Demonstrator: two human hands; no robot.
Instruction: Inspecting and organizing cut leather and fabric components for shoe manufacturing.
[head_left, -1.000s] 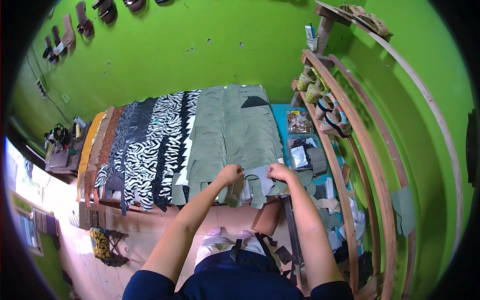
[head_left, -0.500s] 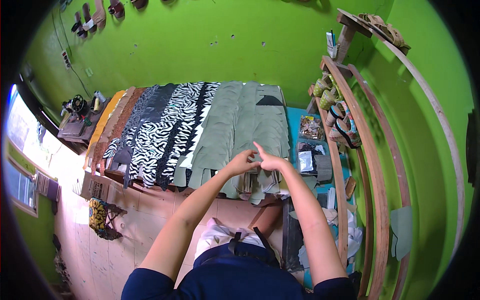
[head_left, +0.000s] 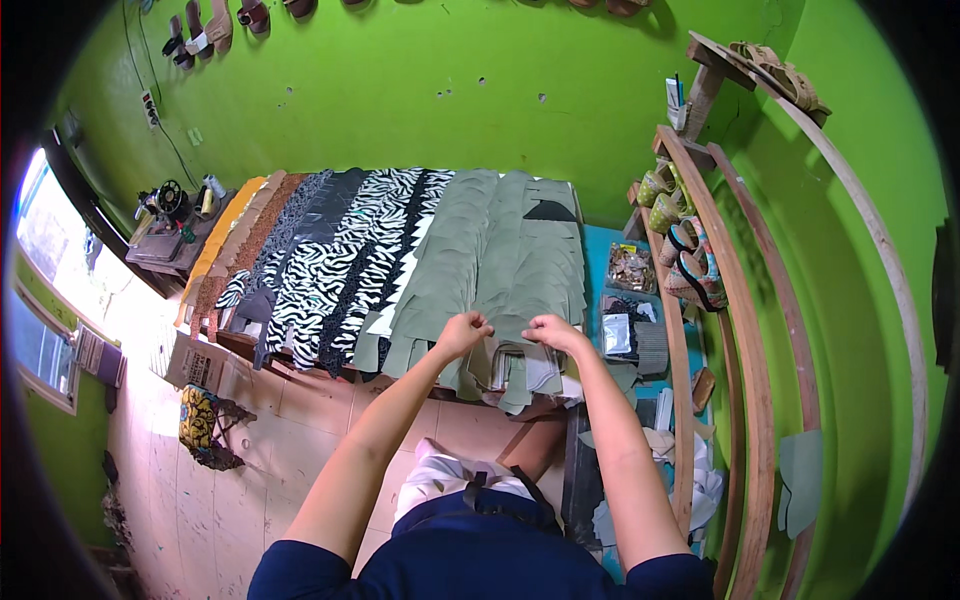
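Rows of overlapping grey-green cut pieces (head_left: 450, 250), looking like leather or fabric, cover the right part of the table. Over the near end of these rows, my left hand (head_left: 465, 333) is closed in a pinch on the edge of a grey-green piece (head_left: 508, 322). A short way to its right, my right hand (head_left: 557, 334) pinches the other side of the same piece. My fingers partly hide its edges. Just below both hands lies a stack of pale and grey-green curved pieces (head_left: 540, 370) at the table's front edge.
Zebra-print pieces (head_left: 315, 290), dark, brown and yellow rows (head_left: 235, 225) fill the table's left. A sewing machine (head_left: 170, 200) stands beyond. On the right, a wooden rack (head_left: 735, 330) holds sandals (head_left: 692, 275), beside boxes of small parts (head_left: 632, 268). A patterned stool (head_left: 200, 420) stands on the floor.
My hands were close together, nearly touching, with the right index finger stretched out. They have moved apart sideways, and both are now pinched. The view has shifted slightly.
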